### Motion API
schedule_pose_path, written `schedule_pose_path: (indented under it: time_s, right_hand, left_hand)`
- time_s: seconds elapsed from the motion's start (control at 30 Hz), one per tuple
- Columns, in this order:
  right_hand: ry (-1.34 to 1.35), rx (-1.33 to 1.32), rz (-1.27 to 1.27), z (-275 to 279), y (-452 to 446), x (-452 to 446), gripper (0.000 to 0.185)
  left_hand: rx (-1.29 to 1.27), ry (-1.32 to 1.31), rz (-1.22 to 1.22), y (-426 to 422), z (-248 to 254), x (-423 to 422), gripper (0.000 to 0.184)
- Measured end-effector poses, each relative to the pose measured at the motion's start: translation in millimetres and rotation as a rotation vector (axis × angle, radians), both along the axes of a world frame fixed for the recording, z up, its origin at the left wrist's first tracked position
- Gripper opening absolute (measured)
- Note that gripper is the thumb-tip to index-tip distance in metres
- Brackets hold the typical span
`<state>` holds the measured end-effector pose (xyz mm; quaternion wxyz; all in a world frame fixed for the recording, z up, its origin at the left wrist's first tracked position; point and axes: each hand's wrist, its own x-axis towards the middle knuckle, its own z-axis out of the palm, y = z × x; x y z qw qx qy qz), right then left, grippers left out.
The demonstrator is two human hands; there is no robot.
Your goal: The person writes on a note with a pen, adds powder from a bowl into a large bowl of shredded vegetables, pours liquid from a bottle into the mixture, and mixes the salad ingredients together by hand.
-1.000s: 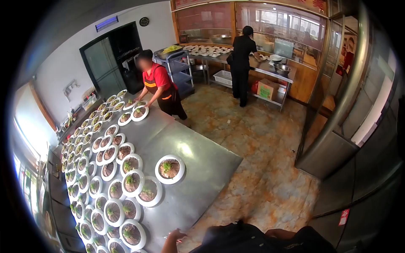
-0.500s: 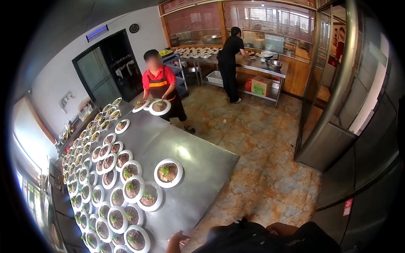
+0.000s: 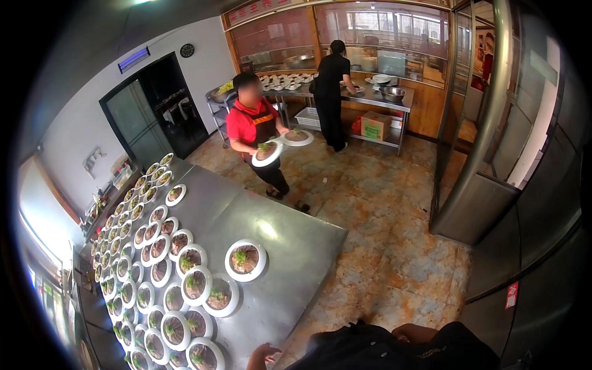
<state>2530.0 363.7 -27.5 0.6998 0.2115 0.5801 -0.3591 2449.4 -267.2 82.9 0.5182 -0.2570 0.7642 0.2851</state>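
My left hand (image 3: 266,354) is at the bottom of the view, beside the near edge of the steel table (image 3: 290,253). Its fingers look loosely extended, with nothing visible in them. Skin of my right arm or hand (image 3: 414,333) shows against my dark clothing; its fingers are hidden. White plates of sliced meat topped with greens crowd the table's left side, some overlapping on others' rims. The nearest to my left hand is one plate (image 3: 205,354). Another plate (image 3: 245,259) sits apart, further right on the bare steel.
A person in a red shirt (image 3: 240,126) carries two plates beyond the table. Another person in black (image 3: 332,92) works at a back counter (image 3: 401,105) with plates and a metal bowl (image 3: 393,94). A metal-framed doorway (image 3: 472,185) stands at right.
The person in red has moved right, away from the table's far end, carrying the two plates. My view has shifted slightly. My left hand has barely moved, its fingers slightly more bent.
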Motion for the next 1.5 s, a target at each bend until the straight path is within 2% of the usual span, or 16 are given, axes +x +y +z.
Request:
schedule_pose_path:
  time_s: [0.1, 0.2, 0.3, 0.97, 1.03, 1.37, 1.5]
  right_hand:
    - [-0.009, 0.01, -0.01, 6.3, -1.7, -1.0, 0.028]
    - [0.022, -0.006, 0.008, 10.7, -0.8, 0.5, 0.029]
    - [0.037, -0.004, 0.018, 11.9, -0.7, 0.3, 0.029]
    - [-0.048, -0.023, 0.004, -15.5, 2.5, -2.4, 0.014]
    - [-0.038, -0.008, -0.012, -0.4, -1.4, -2.9, 0.012]
    - [-0.05, -0.052, 0.093, 8.7, -3.8, -10.8, 0.019]
    - [-0.053, -0.012, 0.036, -11.1, 3.0, -4.9, 0.019]
  left_hand:
    - [-0.009, 0.027, 0.008, -0.2, -2.6, 2.2, 0.087]
    - [-0.011, 0.027, 0.019, 1.2, -1.7, 4.3, 0.087]
    - [0.003, 0.032, 0.054, 0.2, -2.6, 4.4, 0.096]
    - [-0.015, 0.034, 0.014, 4.5, 5.9, 3.7, 0.094]
    - [-0.018, 0.04, 0.016, 4.5, 4.9, 4.1, 0.095]
    - [-0.026, 0.085, 0.061, 6.8, 5.4, 9.4, 0.101]
    - [-0.02, 0.071, 0.045, 6.0, 3.9, 9.0, 0.102]
